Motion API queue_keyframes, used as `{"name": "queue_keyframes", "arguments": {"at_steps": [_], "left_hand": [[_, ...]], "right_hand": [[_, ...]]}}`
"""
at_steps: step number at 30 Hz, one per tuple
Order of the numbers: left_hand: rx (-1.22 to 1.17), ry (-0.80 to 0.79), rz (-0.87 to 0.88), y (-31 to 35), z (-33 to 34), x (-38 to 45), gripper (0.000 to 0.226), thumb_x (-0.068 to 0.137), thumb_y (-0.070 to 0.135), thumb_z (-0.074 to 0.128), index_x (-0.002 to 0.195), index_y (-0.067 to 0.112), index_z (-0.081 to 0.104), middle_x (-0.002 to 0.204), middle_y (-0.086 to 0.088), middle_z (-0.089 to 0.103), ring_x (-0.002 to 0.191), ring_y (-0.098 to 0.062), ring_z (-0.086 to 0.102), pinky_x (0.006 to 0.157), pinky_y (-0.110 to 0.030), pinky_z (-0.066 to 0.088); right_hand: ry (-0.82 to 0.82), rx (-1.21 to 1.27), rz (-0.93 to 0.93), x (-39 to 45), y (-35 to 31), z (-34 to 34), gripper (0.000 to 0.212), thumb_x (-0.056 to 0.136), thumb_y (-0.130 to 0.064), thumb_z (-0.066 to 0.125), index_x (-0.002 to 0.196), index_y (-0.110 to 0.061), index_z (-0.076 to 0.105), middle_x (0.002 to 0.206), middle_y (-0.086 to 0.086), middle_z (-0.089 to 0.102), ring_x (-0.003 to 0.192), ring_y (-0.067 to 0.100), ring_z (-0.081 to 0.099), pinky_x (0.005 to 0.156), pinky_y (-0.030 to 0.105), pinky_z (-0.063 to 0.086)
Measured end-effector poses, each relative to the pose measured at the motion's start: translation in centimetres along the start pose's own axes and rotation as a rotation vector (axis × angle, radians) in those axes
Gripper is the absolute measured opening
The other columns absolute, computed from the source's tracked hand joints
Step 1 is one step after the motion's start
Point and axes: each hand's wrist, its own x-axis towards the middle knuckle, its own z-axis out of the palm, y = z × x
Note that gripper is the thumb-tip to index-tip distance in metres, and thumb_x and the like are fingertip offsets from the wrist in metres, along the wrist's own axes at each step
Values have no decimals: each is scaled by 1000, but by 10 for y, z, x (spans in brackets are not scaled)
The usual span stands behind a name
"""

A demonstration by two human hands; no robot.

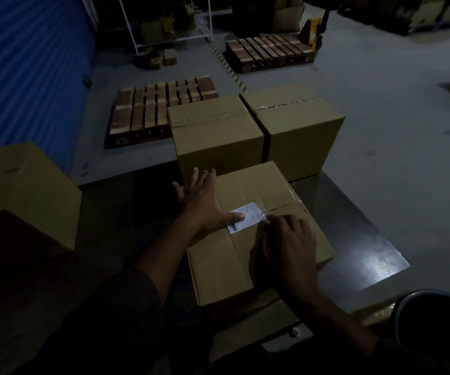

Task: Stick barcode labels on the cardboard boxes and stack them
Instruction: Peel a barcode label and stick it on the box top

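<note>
A person presses a white barcode label [247, 217] onto the top of a taped cardboard box [256, 234] that sits near the middle of a dark bench [359, 228]. The left hand [205, 201] lies flat on the box's far left corner, fingers straight and spread, with the thumb on the label's left half. The right hand [288, 244] rests on the box top, fingers loosely bent and close together, fingertips at the label's right edge. Two sealed boxes [215, 131] stand just beyond the bench's far edge; another box [23, 196] stands at the left.
</note>
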Motion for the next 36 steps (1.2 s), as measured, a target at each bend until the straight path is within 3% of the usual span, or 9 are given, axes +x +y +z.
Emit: {"name": "queue_keyframes", "arguments": {"at_steps": [4,8,11,14,17,21,27,31,36], "left_hand": [[-74,2,-9,-2,-2,-2,138,64,90,73,169,27,9,176,-3,9,162,-30,1,130,-55,7],[5,102,-155,-8,7,-14,145,49,108,54,165,28,17,166,-11,26,150,-35,28,121,-56,27],[15,106,-242,-8,17,-32,151,46,112,46,166,26,12,167,-13,25,150,-36,25,118,-57,24],[-93,61,-262,-7,20,-38,151,49,108,54,167,27,4,171,-9,18,156,-35,17,120,-61,18],[-146,61,-215,-3,17,-28,146,57,104,57,168,25,4,173,-9,18,156,-33,19,122,-57,18],[-137,133,-161,3,20,-23,140,61,101,60,167,25,10,171,-8,24,154,-31,27,122,-50,21],[-153,191,-146,4,21,-27,135,61,98,65,165,25,18,168,-6,30,152,-26,31,121,-46,21],[-141,209,-153,4,22,-27,135,61,98,65,164,25,20,167,-7,34,150,-27,33,119,-46,23],[-143,207,-145,4,21,-28,134,62,98,64,165,24,20,167,-7,33,151,-27,33,120,-46,24]], "right_hand": [[-7,20,-47,15,6,-3,42,89,-31,71,129,-22,63,126,1,63,118,21,54,103,40,40],[-59,16,-168,50,20,-13,34,90,-38,71,122,-27,68,123,-8,65,114,13,57,97,32,44],[-143,90,-204,75,26,-20,25,95,-46,64,115,-33,70,113,-23,59,102,-2,56,87,23,46],[-227,162,-187,87,25,-19,25,92,-48,64,111,-34,72,108,-21,62,92,-3,60,86,33,56],[-207,126,-181,82,15,-7,28,89,-53,59,109,-38,70,107,-15,62,99,8,59,92,45,49],[-171,39,-150,76,5,2,23,95,-45,60,112,-35,69,111,-7,58,110,16,49,94,40,33],[-181,26,-123,83,8,7,17,90,-46,65,102,-35,70,100,-13,45,105,15,47,85,33,24],[-162,16,-139,81,9,9,25,92,-49,61,112,-37,68,106,-9,51,108,16,47,86,34,24],[-184,21,-151,84,8,8,19,91,-45,63,108,-37,70,106,-8,54,108,17,48,89,36,30]]}}
